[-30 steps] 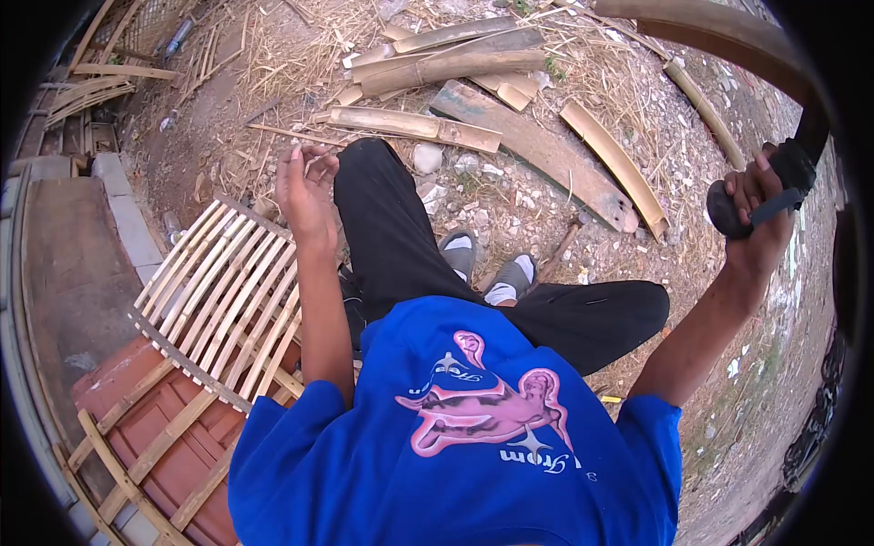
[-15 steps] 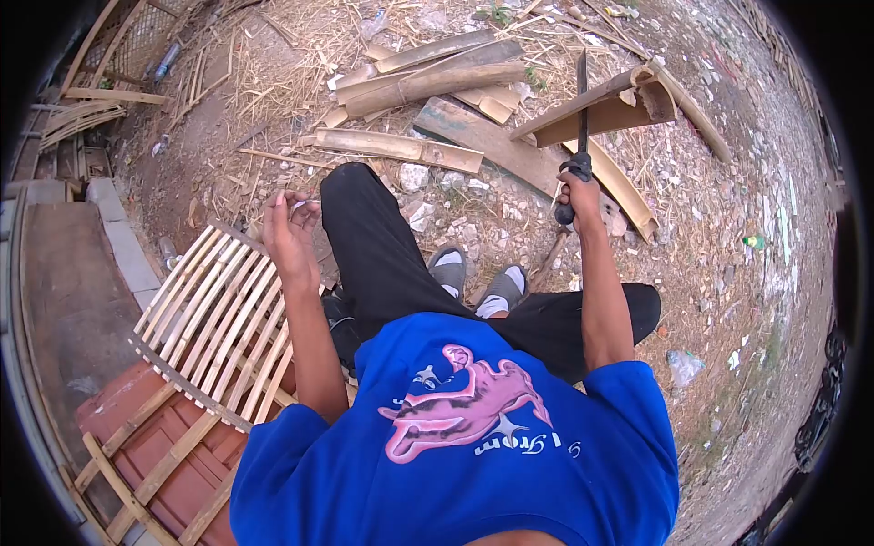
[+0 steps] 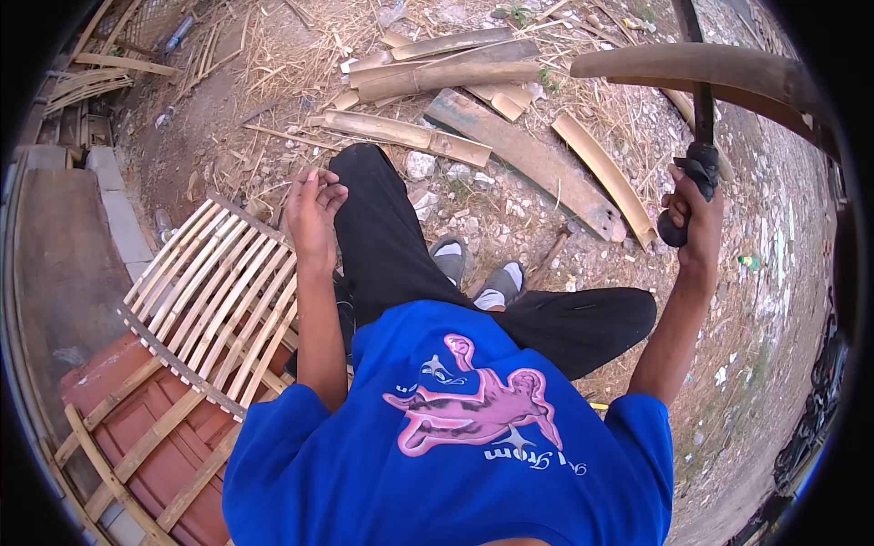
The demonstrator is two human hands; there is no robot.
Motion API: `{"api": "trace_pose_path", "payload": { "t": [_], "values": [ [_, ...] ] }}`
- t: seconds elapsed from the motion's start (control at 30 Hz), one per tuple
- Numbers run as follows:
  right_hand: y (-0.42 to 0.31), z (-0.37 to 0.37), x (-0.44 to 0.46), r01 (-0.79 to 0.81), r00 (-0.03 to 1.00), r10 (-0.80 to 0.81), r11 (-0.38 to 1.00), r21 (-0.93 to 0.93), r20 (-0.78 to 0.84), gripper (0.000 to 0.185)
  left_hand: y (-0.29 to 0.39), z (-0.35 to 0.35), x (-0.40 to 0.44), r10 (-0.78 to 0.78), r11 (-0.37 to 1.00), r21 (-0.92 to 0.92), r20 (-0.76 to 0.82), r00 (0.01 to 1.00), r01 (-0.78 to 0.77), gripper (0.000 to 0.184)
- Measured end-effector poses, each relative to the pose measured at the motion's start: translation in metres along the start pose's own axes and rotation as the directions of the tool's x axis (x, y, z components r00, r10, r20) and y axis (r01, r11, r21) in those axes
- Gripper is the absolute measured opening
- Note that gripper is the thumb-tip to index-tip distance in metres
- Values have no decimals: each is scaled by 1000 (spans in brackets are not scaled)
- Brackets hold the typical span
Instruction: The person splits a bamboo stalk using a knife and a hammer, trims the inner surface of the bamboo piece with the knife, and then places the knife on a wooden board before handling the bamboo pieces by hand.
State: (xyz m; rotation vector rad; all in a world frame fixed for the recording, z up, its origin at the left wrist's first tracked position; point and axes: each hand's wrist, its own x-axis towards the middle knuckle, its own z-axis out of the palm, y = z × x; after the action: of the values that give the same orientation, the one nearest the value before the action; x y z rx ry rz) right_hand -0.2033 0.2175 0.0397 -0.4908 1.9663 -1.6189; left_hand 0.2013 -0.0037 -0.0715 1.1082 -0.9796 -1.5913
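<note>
My right hand (image 3: pixel 699 214) is closed round the black handle of a long dark blade (image 3: pixel 703 114), raised at the upper right. A split bamboo piece (image 3: pixel 674 65) lies across the blade, its far end running out to the right edge of view. To the left of my knee, my left hand (image 3: pixel 316 205) is raised with its fingers curled in. A thin pale bit seems to show at its fingertips, too small to make out. Below the blade, a worn wooden plank (image 3: pixel 537 164) lies on the ground beside a curved split bamboo length (image 3: pixel 605 173).
More split bamboo (image 3: pixel 446 77) is piled at the top centre. A slatted bamboo panel (image 3: pixel 214 296) rests over a reddish door-like board (image 3: pixel 187 446) at the left. A wooden handle (image 3: pixel 551 255) lies near my feet. Stones, straw and litter cover the ground.
My right hand swung in over the plank with blade and bamboo, then moved back out to the upper right, the bamboo still on the blade. My left hand has shifted slightly, its fingers still curled.
</note>
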Motion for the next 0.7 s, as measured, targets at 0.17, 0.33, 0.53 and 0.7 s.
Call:
{"api": "trace_pose_path", "payload": {
  "t": [0.17, 0.33, 0.53, 0.7],
  "values": [
    [-18, -18, -14, 22, 998, -16, 994, 108, -63, 26, -6, 0, -1, -38, 999, -32, -36, 999, 37, 15],
    [92, 13, 13, -303, 944, 293, 952, 50, 152, 11, -8, -5, 4, -29, 999, -15, -57, 998, 28, 17],
    [183, 118, 52, -153, 914, 306, 868, -472, 266, 29, 4, 3, 6, 31, 999, 5, -52, 998, -31, 19],
    [221, 128, 79, -12, 950, 187, 822, -569, 251, 32, 13, 49, 22, 146, 974, 146, 172, 974, -172, 18]
  ]
}}
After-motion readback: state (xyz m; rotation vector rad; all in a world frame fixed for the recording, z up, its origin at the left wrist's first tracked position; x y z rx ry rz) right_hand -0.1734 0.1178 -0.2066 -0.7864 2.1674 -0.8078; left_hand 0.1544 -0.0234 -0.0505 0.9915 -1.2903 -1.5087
